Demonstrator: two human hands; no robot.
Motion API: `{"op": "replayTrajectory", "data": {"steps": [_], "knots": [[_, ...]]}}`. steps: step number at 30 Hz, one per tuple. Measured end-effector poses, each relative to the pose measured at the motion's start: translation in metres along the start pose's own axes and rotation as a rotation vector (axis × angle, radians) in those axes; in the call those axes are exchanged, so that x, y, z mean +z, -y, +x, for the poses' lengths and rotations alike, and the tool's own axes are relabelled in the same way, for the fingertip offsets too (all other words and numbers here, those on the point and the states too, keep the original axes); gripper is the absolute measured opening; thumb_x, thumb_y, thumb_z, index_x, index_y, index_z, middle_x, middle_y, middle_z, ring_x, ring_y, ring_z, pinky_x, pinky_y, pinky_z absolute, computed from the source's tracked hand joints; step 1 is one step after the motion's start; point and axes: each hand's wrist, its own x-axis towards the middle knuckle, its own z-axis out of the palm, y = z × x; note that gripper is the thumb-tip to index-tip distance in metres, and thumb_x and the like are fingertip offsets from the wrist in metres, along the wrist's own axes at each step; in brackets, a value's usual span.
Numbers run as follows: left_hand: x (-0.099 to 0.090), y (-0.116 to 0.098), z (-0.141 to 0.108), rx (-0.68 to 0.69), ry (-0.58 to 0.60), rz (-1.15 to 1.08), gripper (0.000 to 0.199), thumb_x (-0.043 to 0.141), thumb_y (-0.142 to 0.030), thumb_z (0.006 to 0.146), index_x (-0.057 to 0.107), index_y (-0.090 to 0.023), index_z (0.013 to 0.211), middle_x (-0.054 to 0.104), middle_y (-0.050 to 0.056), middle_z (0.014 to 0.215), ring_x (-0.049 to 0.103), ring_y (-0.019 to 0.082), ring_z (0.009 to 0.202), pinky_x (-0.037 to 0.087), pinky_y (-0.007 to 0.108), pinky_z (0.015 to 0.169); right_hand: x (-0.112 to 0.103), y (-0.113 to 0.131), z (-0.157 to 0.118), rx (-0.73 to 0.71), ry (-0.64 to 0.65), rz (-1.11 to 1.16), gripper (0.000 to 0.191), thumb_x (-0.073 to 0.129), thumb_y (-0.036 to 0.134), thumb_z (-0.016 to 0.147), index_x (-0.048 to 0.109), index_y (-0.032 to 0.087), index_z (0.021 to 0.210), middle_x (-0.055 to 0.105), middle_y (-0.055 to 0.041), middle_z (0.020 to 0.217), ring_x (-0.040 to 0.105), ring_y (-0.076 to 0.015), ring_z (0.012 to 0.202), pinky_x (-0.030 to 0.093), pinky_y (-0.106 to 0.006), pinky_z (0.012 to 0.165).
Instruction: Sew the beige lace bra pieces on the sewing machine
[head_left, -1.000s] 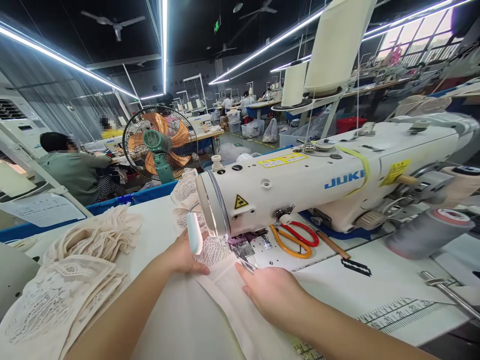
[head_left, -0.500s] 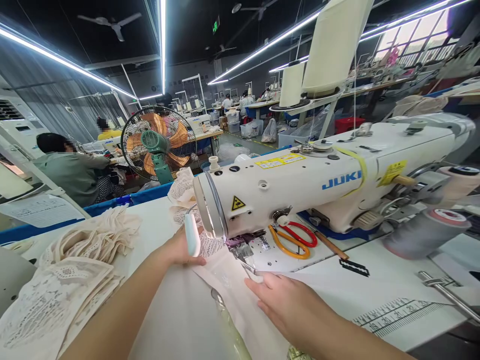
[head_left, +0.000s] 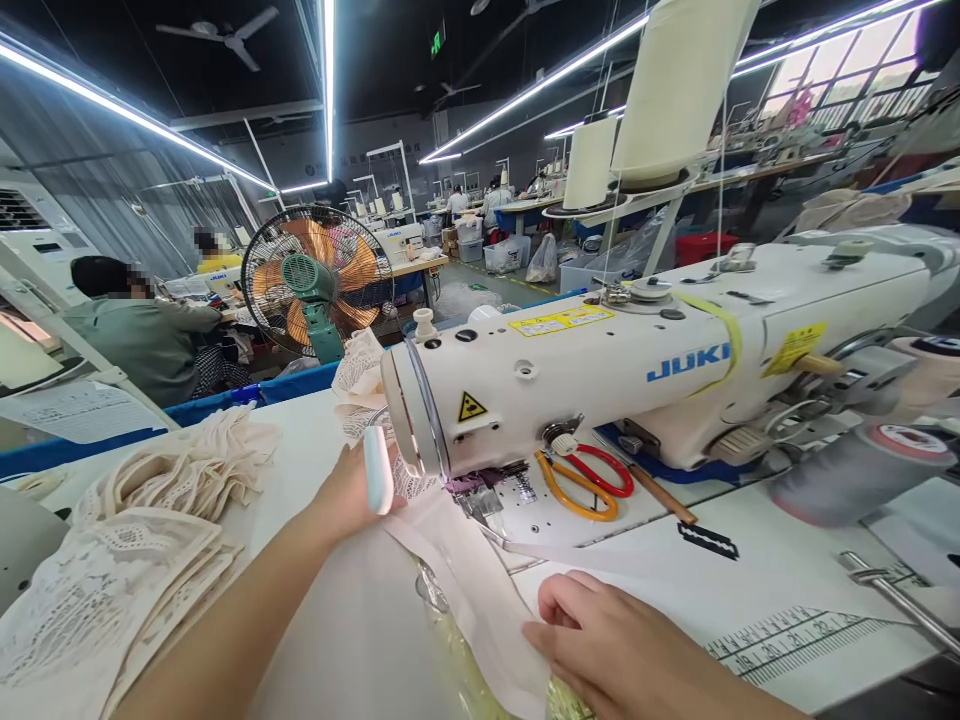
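Observation:
A cream garment piece (head_left: 457, 560) with lace (head_left: 412, 482) runs under the head of a white JUKI sewing machine (head_left: 525, 375). My left hand (head_left: 349, 495) lies flat on the piece, left of the needle area, its thumb stretched out. A small white lamp (head_left: 379, 470) hides most of its fingers. Nearer to me, my right hand (head_left: 600, 635) is closed with bent fingers at the right edge of the cream strip, thumb on the cloth. The fingertips are partly hidden.
Cream lace pieces (head_left: 112, 580) lie piled at the left. Right of the needle are red-and-orange-handled scissors (head_left: 577, 490), a black blade (head_left: 709, 540) and thread cones (head_left: 862, 475). Beyond the table stand a fan (head_left: 307, 285) and a seated co-worker (head_left: 135, 330).
My right hand has drawn back from the presser area toward me, along the cream strip, and its fingers have curled. My left hand has shifted slightly left and up.

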Motion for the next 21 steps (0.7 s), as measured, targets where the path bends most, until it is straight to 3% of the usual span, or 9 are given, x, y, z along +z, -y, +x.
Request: {"op": "replayTrajectory", "data": {"steps": [3,5,8,11,15,21], "knots": [[0.017,-0.048,-0.031,0.175,-0.114,-0.051,0.032,0.032,-0.027,0.09,0.059,-0.02,0.106,0.061,0.01,0.113,0.059,0.024,0.102,0.049,0.037,0.087,0.004,-0.001,-0.004,-0.022,-0.017,0.015,0.016,0.049,0.011,0.081,0.057,0.024,0.083,0.059,-0.0031,0.088,0.055,-0.0175,0.076,0.042,-0.025,0.058],[0.031,-0.081,-0.048,0.339,0.033,-0.067,0.029,0.035,-0.026,0.09,0.062,-0.018,0.097,0.064,0.009,0.101,0.063,0.02,0.086,0.053,0.03,0.076,0.008,-0.003,-0.006,-0.05,-0.061,0.03,0.018,0.05,0.011,0.081,0.059,0.025,0.088,0.061,-0.0044,0.096,0.057,-0.0185,0.083,0.047,-0.027,0.064],[0.046,-0.11,-0.062,0.39,0.227,0.078,0.028,0.05,-0.039,0.086,0.064,-0.016,0.094,0.065,0.007,0.092,0.063,0.022,0.075,0.054,0.034,0.066,0.015,-0.006,-0.009,-0.164,-0.171,-0.045,0.027,0.052,0.014,0.081,0.06,0.024,0.106,0.062,-0.0065,0.118,0.057,-0.0232,0.103,0.05,-0.034,0.083],[0.053,-0.112,-0.066,0.401,0.251,0.19,0.042,0.059,-0.051,0.08,0.063,-0.015,0.101,0.064,0.008,0.097,0.061,0.025,0.078,0.053,0.038,0.065,0.02,-0.01,-0.011,-0.274,-0.204,-0.128,0.035,0.056,0.019,0.082,0.058,0.022,0.117,0.064,-0.0037,0.122,0.057,-0.0243,0.11,0.048,-0.036,0.091],[0.054,-0.1,-0.069,0.445,0.23,0.246,0.051,0.059,-0.056,0.079,0.059,-0.015,0.11,0.061,0.01,0.106,0.059,0.024,0.077,0.05,0.037,0.062,0.02,-0.012,-0.012,-0.342,-0.219,-0.148,0.031,0.058,0.023,0.082,0.062,0.022,0.113,0.068,0.0005,0.116,0.061,-0.0224,0.104,0.05,-0.034,0.088],[0.045,-0.09,-0.067,0.449,0.214,0.298,0.053,0.057,-0.053,0.081,0.055,-0.014,0.117,0.061,0.01,0.108,0.058,0.024,0.079,0.047,0.037,0.065,0.014,-0.012,-0.007,-0.324,-0.162,-0.143,0.033,0.055,0.027,0.085,0.061,0.021,0.117,0.064,-0.0011,0.122,0.058,-0.0239,0.111,0.049,-0.035,0.091]]}}
